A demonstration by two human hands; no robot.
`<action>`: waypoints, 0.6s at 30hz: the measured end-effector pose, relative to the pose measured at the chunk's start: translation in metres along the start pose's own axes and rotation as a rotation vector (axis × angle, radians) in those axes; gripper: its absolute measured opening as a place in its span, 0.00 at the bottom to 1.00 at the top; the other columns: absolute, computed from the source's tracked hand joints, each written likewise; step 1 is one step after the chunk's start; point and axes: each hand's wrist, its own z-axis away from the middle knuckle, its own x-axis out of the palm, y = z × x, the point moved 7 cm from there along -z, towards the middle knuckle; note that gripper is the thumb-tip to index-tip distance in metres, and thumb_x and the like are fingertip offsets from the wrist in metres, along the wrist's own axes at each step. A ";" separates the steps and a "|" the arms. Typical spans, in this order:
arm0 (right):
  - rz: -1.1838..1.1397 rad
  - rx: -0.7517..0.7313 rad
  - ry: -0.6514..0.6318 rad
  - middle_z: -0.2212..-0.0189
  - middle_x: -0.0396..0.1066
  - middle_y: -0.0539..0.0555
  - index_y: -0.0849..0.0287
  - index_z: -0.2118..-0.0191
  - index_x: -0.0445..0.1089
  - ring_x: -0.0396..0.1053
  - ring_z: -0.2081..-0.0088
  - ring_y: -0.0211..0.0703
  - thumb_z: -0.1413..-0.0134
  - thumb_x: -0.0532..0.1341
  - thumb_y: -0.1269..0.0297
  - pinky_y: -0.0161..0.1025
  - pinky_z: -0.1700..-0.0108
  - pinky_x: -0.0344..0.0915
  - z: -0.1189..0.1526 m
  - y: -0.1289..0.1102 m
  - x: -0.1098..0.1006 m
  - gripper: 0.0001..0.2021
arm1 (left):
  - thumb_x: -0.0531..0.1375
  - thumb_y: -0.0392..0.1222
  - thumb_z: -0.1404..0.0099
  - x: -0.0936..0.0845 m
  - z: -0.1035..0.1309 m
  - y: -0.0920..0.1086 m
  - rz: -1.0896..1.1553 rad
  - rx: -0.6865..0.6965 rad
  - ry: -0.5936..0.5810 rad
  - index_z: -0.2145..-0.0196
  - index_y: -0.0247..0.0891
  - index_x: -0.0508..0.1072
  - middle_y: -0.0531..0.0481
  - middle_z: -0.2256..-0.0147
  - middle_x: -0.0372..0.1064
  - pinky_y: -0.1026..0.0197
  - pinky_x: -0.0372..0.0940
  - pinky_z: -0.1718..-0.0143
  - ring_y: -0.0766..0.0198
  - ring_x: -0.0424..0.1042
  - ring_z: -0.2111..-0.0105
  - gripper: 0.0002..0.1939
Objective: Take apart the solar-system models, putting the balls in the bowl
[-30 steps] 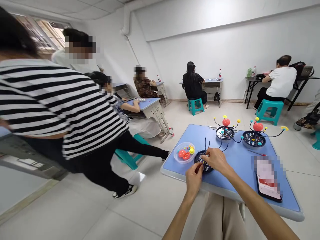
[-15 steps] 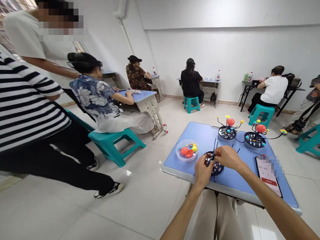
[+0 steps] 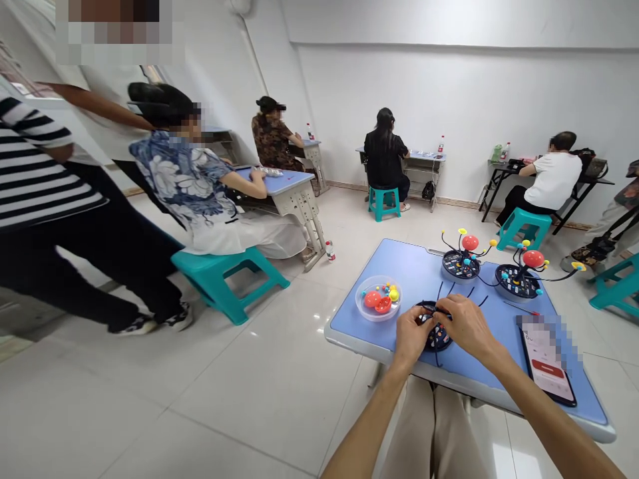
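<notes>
Head view: both hands meet over the black base (image 3: 435, 334) near the blue table's (image 3: 414, 266) front edge, left hand (image 3: 410, 334) pinching its rim, right hand (image 3: 466, 324) pinched on a thin black rod (image 3: 432, 307). Bowl (image 3: 378, 299) of balls sits just left; phone (image 3: 549, 359) lies right.

both hands (image 3: 439, 329) crowded over the black round base (image 3: 435, 332), clear bowl of coloured balls (image 3: 378, 299) just left, two built planet models (image 3: 499, 273) with outstretched wire arms blocking the far edge, phone (image 3: 549, 362) on the right, bare blue tabletop (image 3: 399, 259) open far-left
</notes>
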 end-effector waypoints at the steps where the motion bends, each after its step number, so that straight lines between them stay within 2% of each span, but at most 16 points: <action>1: -0.011 -0.003 0.006 0.65 0.74 0.55 0.58 0.63 0.74 0.69 0.60 0.45 0.40 0.57 0.69 0.38 0.61 0.57 0.000 0.000 0.000 0.07 | 0.63 0.42 0.48 0.000 0.000 0.000 -0.008 0.000 0.002 0.71 0.37 0.79 0.53 0.77 0.72 0.64 0.60 0.72 0.68 0.63 0.76 0.08; 18: -0.078 -0.046 0.080 0.64 0.73 0.55 0.57 0.61 0.75 0.68 0.59 0.46 0.40 0.58 0.68 0.40 0.57 0.61 0.000 0.002 -0.010 0.07 | 0.63 0.43 0.48 0.001 0.001 -0.001 0.005 -0.022 0.000 0.74 0.37 0.77 0.54 0.76 0.69 0.65 0.58 0.73 0.69 0.61 0.77 0.07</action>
